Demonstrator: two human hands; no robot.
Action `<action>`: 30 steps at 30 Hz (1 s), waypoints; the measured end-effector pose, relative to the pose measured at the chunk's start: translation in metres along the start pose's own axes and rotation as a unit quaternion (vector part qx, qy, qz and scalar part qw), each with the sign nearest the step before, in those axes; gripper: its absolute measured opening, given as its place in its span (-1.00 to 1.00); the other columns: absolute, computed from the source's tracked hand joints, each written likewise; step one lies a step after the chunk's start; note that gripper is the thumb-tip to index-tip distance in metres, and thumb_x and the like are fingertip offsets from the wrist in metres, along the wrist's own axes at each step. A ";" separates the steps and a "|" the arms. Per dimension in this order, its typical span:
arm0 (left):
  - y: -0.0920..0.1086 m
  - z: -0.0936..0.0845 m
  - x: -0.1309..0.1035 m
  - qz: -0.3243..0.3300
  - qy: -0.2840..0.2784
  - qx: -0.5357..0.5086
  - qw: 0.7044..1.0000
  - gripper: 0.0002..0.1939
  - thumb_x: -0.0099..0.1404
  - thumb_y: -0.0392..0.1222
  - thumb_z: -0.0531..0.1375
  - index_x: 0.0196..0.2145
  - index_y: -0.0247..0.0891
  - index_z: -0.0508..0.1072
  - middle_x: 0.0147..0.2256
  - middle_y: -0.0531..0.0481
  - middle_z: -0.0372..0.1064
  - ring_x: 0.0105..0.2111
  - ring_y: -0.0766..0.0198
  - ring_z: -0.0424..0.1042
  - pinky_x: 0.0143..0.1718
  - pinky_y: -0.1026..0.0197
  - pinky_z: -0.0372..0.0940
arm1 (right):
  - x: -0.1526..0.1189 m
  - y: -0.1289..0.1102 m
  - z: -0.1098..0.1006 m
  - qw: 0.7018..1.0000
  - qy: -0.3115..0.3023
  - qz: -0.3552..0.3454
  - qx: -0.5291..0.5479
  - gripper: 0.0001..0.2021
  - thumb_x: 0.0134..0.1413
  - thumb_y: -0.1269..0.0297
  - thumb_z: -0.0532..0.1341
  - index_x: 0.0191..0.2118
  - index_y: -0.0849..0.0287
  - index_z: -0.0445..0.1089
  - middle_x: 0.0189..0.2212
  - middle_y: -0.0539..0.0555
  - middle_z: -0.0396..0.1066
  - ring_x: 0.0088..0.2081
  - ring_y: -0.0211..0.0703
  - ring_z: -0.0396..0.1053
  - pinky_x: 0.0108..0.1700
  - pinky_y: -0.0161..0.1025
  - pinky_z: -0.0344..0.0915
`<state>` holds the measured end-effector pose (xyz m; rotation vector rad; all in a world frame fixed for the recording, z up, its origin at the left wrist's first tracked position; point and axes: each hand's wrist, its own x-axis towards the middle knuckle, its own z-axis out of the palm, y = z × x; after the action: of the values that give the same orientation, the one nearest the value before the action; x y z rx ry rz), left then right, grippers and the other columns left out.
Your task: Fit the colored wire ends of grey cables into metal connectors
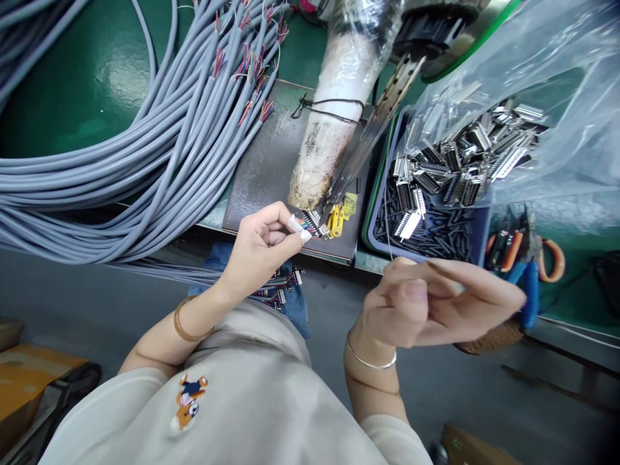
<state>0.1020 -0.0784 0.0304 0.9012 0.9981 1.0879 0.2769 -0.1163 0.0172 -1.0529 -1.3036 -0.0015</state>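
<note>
My left hand (268, 242), with white tape on its thumb and a fingertip, pinches coloured wires at a metal multi-pin connector (314, 223). The connector sits just below the tip of a soldering iron (371, 129) fixed above the bench mat. Whether the iron touches it I cannot tell. Beside the connector is a yellow clip-like holder (336, 221). My right hand (426, 300) is closed at the bench's front edge, its thumb folded in. From its fingers rises a thin strand that looks like solder wire (387, 223), passing in front of the blue bin.
Grey cables (145, 174) with stripped ends cover the left. A stained, wrapped pipe (329, 129) reaches down over the mat (264, 174). At right, a bin (477, 239) holds black sleeves and a bag of connectors (465, 155); pliers (530, 265) lie beyond. Wired connectors (281, 294) rest on my lap.
</note>
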 end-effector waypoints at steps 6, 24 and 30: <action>0.003 0.001 0.000 0.025 -0.009 -0.003 1.000 -0.68 0.13 -0.18 0.45 -0.47 -0.24 0.35 -0.52 0.14 0.40 -0.70 0.58 0.03 -0.71 0.42 -0.03 | -0.004 -0.006 0.006 0.984 -0.157 0.075 -0.043 -0.79 0.24 0.47 0.32 -0.06 0.07 0.48 -0.20 0.00 0.66 -0.16 -0.09 0.67 -0.14 -0.18 0.66; 0.005 0.004 0.000 0.098 0.024 0.055 0.993 -0.69 0.17 -0.12 0.45 -0.47 -0.25 0.40 -0.55 0.16 0.22 -0.65 0.54 0.04 -0.66 0.37 -0.07 | 0.010 -0.006 0.020 0.977 -0.202 -0.004 -0.067 -0.80 0.12 0.50 0.41 -0.20 0.05 0.52 -0.19 -0.02 0.66 -0.18 -0.14 0.65 -0.15 -0.21 0.61; 0.006 0.004 0.001 0.078 0.028 0.048 0.995 -0.64 0.13 -0.06 0.48 -0.48 -0.24 0.38 -0.57 0.16 0.20 -0.65 0.52 0.03 -0.66 0.36 -0.08 | 0.007 -0.006 0.021 0.977 -0.197 -0.019 -0.076 -0.83 0.14 0.49 0.38 -0.24 0.06 0.46 -0.18 0.00 0.66 -0.22 -0.12 0.66 -0.20 -0.20 0.63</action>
<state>0.1042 -0.0766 0.0371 1.0461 1.0477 1.2108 0.2596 -0.1022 0.0240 -1.1983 -1.7024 0.0831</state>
